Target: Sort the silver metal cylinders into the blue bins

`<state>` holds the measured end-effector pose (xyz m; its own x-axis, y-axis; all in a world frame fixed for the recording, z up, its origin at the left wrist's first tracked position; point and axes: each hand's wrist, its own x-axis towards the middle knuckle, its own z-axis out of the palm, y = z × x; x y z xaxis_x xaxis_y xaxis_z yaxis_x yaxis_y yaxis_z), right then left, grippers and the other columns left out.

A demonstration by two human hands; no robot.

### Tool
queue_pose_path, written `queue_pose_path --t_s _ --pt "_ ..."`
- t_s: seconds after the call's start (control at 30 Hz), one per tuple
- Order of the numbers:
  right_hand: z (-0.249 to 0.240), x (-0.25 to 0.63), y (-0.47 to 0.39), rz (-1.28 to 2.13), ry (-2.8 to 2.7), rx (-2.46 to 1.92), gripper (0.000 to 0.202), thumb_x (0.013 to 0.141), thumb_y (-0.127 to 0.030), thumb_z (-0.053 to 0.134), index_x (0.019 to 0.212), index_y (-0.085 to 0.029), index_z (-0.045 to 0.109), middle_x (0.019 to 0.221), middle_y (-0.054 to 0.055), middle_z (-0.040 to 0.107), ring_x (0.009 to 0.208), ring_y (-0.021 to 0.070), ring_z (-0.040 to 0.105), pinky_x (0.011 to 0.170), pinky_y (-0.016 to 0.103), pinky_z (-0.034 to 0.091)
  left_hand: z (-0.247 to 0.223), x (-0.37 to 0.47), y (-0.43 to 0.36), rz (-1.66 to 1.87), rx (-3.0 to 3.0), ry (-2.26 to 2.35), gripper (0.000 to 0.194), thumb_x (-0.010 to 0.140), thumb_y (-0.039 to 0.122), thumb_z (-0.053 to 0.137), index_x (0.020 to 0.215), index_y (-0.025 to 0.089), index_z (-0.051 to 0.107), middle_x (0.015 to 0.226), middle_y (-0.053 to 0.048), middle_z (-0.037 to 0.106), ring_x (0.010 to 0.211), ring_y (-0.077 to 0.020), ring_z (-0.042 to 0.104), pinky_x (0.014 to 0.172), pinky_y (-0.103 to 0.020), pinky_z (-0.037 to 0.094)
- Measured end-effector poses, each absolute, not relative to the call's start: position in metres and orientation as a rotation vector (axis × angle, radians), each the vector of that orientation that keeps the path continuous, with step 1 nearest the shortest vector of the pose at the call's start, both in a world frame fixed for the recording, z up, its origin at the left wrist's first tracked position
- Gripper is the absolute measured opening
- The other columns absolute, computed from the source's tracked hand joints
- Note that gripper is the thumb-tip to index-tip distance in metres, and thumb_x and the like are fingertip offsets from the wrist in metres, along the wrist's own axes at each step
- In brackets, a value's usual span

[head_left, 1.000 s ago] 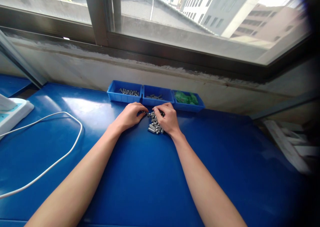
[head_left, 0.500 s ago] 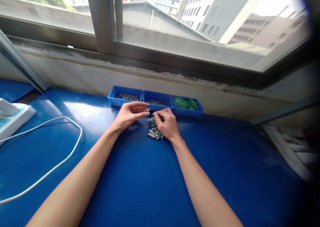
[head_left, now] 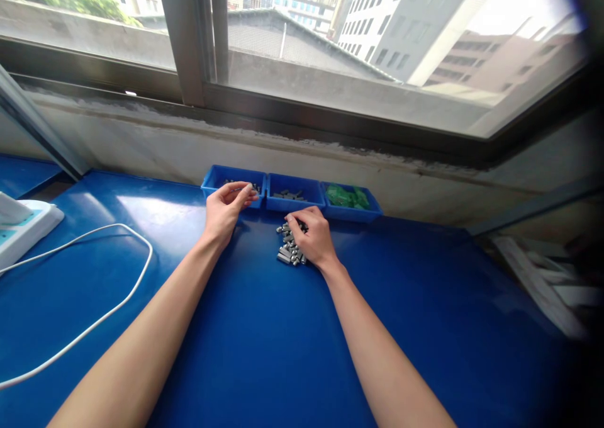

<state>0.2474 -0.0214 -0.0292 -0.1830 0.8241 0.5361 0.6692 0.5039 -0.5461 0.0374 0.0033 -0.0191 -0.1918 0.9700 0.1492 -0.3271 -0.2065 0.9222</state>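
My left hand (head_left: 224,213) reaches over the front edge of the left blue bin (head_left: 219,170), thumb and fingers pinched together. What it pinches is too small to make out. Small metal pieces lie in that bin, partly covered by the fingers. My right hand (head_left: 313,236) rests at the right side of a pile of small metal parts (head_left: 289,249) on the table, its fingertips closed at the pile's far edge. Whether a part is between them is hidden. Some parts in the pile are cylindrical, some rounded and shiny.
The middle blue bin (head_left: 295,180) holds several grey metal pieces. Green plastic (head_left: 346,195) fills much of the right blue bin (head_left: 352,213). A white cable (head_left: 136,283) loops across the blue table (head_left: 264,352) from a white power strip (head_left: 35,226). Behind the bins are a wall and window.
My left hand has moved left from beside my right hand to the left bin, and its fingers have closed together. My right hand stays at the pile. The view has shifted slightly.
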Motion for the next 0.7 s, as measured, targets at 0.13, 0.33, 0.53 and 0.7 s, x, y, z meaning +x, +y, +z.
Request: queue_pose_path --t_s 0.13,0.33,0.53,0.7 --pt "-0.03 0.247 -0.021 0.242 -1.918 -1.231 0.02 0.097 -0.027 0.059 0.085 -0.023 0.075 0.088 0.004 0.078 0.092 0.0259 0.061 0.088 0.043 0.05 -0.014 0.036 0.001 1.646 0.92 0.901 0.047 0.075 0.04 0.086 0.113 0.015 0.073 0.103 -0.011 0.079 0.099 -0.022 0.076 0.095 -0.035 0.057" --pt "-0.03 0.247 -0.021 0.25 -1.911 -1.237 0.021 0.097 -0.028 0.059 0.085 -0.023 0.075 0.089 0.004 0.079 0.093 0.0256 0.062 0.089 0.043 0.051 -0.013 0.041 -0.005 1.527 1.221 1.01 0.036 0.079 0.043 0.082 0.103 0.016 0.078 0.093 -0.01 0.079 0.088 -0.0234 0.075 0.088 -0.036 0.058" --pt "-0.03 0.247 -0.022 0.239 -1.925 -1.239 0.02 0.096 -0.027 0.059 0.087 -0.024 0.076 0.09 0.004 0.078 0.094 0.0257 0.062 0.09 0.043 0.051 -0.019 0.051 -0.012 1.314 1.708 1.063 0.019 0.086 0.033 0.072 0.098 0.021 0.081 0.094 -0.008 0.079 0.087 -0.0248 0.074 0.081 -0.036 0.056" --pt "-0.031 0.248 -0.021 0.205 -1.939 -1.235 0.021 0.097 -0.027 0.058 0.088 -0.023 0.076 0.091 0.005 0.078 0.093 0.0255 0.062 0.09 0.042 0.051 -0.021 0.053 -0.016 1.2 1.991 1.035 0.018 0.085 0.023 0.07 0.098 0.021 0.081 0.092 -0.008 0.078 0.08 -0.0227 0.07 0.073 -0.033 0.054"
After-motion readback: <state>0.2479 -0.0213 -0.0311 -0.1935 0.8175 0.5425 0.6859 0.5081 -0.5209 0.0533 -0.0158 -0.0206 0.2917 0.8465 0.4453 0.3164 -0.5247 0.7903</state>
